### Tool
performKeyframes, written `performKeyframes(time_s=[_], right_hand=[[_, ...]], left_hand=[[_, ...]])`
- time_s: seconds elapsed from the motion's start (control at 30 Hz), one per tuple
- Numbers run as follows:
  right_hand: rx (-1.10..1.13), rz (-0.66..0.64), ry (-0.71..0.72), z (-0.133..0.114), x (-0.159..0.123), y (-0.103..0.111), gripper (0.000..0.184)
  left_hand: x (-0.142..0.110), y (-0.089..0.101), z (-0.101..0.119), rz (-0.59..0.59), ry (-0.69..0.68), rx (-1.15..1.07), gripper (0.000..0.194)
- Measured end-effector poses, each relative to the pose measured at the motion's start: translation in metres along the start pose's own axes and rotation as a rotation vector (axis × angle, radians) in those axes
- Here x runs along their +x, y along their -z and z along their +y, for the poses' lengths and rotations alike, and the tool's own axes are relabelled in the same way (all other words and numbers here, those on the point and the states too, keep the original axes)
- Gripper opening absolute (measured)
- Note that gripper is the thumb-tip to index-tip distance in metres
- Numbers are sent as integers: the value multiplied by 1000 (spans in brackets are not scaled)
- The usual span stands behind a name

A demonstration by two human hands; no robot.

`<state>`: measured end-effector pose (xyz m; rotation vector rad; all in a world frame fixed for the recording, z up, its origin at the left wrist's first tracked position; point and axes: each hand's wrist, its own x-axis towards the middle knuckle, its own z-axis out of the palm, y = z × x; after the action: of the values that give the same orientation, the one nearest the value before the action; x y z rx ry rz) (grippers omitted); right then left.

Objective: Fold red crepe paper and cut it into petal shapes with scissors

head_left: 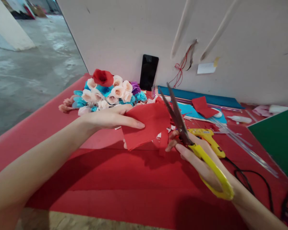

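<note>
In the middle of the view, my left hand [124,119] pinches a red piece of crepe paper [148,123], thumb on top and the other fingers underneath. The sheet's right edge is curved. My right hand [194,151] is closed on a pair of scissors [182,127] with yellow handles, which point up and away with the blades slightly apart. They are beside the right edge of the paper and hide part of it. Below them a narrow red strip [162,145] hangs near my right fingertips; I cannot tell whether they touch it.
Paper flowers [110,91] are heaped at the back left, beside a black phone [149,72] leaning on the wall. A yellow glue gun [208,140] with a black cord lies right, near clear glue sticks [247,148], a white bottle [240,119] and a green board [278,140].
</note>
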<state>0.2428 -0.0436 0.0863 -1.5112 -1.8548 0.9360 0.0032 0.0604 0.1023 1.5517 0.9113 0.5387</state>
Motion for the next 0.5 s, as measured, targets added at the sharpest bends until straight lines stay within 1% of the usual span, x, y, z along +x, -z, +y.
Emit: performKeyframes(time_s=[0.07, 0.1, 0.17, 0.23, 0.33, 0.43, 0.47, 0.5], right_hand=[[181, 95, -29, -3, 0, -3, 17], [272, 140, -46, -4, 1, -4, 20], [394, 211, -83, -8, 1, -6, 32], [428, 273, -107, -10, 2, -7, 38], [424, 315, -109, -14, 2, -7, 31], [393, 354, -90, -16, 3, -5, 21], [382, 380, -85, -16, 3, -5, 20], [380, 409, -81, -16, 2, -4, 20]], left_hand=[[2, -5, 0, -195, 83, 68, 15], [3, -9, -1, -252, 91, 119, 15], [4, -18, -2, -263, 45, 240, 18], [3, -27, -3, -257, 9, 356, 27], [1, -38, -4, -303, -25, 413, 36], [-1, -41, -2, -360, -35, 378, 32], [-1, -42, -1, -353, -34, 350, 30], [0, -42, -1, -319, -38, 306, 28]])
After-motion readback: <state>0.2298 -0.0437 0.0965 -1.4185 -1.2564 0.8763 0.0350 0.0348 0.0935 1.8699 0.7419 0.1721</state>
